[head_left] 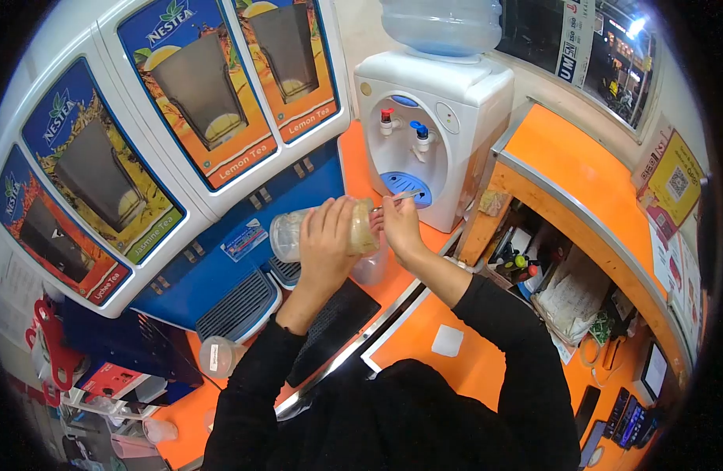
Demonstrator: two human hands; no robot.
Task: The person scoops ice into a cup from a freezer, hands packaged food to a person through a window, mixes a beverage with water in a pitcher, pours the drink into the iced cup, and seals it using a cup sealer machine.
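My left hand (327,235) is wrapped around a clear jar (287,237), which lies tilted on its side in the air with its mouth toward the right. Something pale yellowish coats the inside near the mouth. My right hand (400,225) is closed on a spoon (409,194), its thin metal handle sticking up past the fingers. The spoon's other end is at the jar's mouth, and I cannot make out how far inside it reaches. Below the jar, a clear plastic cup (370,268) stands on the orange counter, partly covered by my hands.
A tea dispenser (255,196) with several panels stands at the left, a white water dispenser (487,86) behind my hands. A black mat (334,334) lies on the counter. Another clear container (220,357) is near my left forearm. An orange shelf (581,173) with clutter rises at the right.
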